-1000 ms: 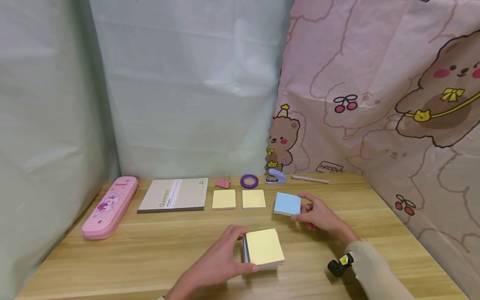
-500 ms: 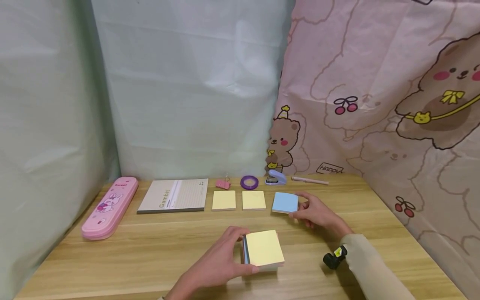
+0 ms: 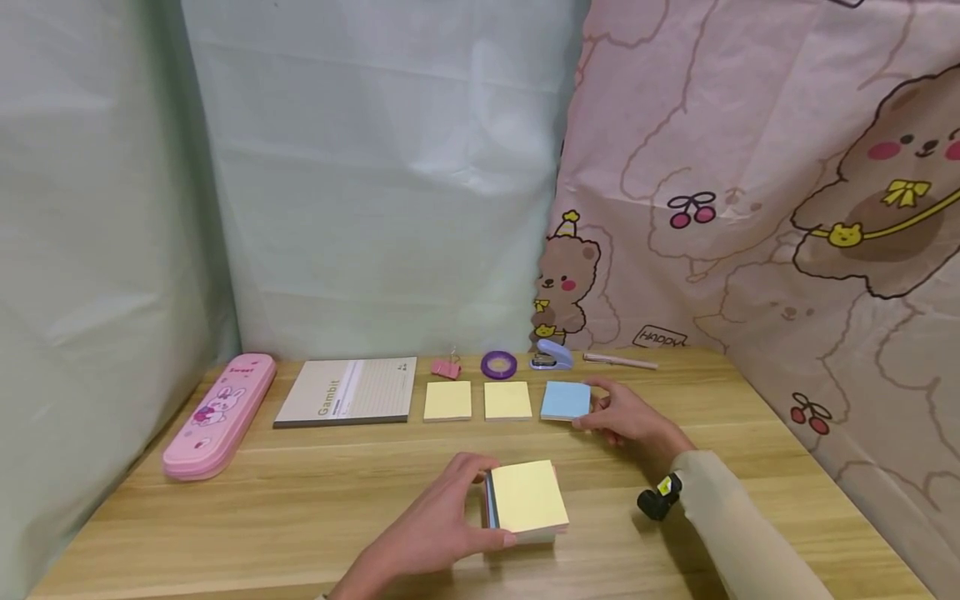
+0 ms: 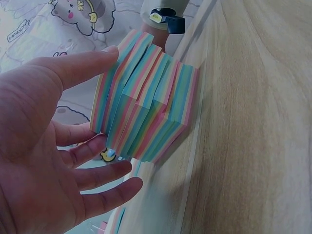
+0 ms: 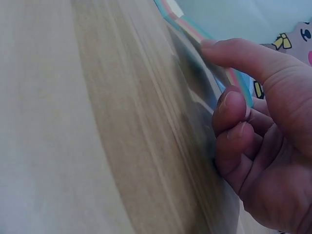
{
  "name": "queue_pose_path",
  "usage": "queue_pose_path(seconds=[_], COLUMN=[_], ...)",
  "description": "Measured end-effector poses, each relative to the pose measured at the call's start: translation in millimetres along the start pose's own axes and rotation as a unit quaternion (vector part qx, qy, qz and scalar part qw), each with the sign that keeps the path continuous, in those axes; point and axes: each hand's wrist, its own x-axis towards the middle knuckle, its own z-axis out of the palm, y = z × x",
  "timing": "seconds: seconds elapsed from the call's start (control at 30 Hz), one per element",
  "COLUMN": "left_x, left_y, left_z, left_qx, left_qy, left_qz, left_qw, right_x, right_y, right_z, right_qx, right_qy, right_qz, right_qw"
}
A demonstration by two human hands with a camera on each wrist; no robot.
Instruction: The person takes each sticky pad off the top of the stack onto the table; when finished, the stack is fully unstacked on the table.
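Right of the purple ring-shaped tape roll (image 3: 484, 365), my right grip (image 3: 628, 417) pinches a thin blue-topped square paper pad (image 3: 564, 400), while my left grip (image 3: 438, 521) holds a thick yellow-topped square paper stack (image 3: 528, 497) well on the roll's near side.

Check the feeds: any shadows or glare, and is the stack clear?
Head: shadow beside the right sleeve, pale sheen on the backdrop; left wrist: stack clear, coloured layers distinct; right wrist: dark shadow on the table beside the right hand, glare lower left.
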Motion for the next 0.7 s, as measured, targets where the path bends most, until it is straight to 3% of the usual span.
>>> queue_pose_path(seconds=[0.7], left_x=[1.0], left_y=[-2.2], left_z=[-0.4], left_qx=[-0.003], left_qy=[0.002], left_qz=[0.003], left_qw=[1.0], right_x=[14.7], right_y=[-9], right_z=[-7], right_qx=[-0.09], right_qy=[-0.058], right_qz=[0.013], right_qw=[0.9942])
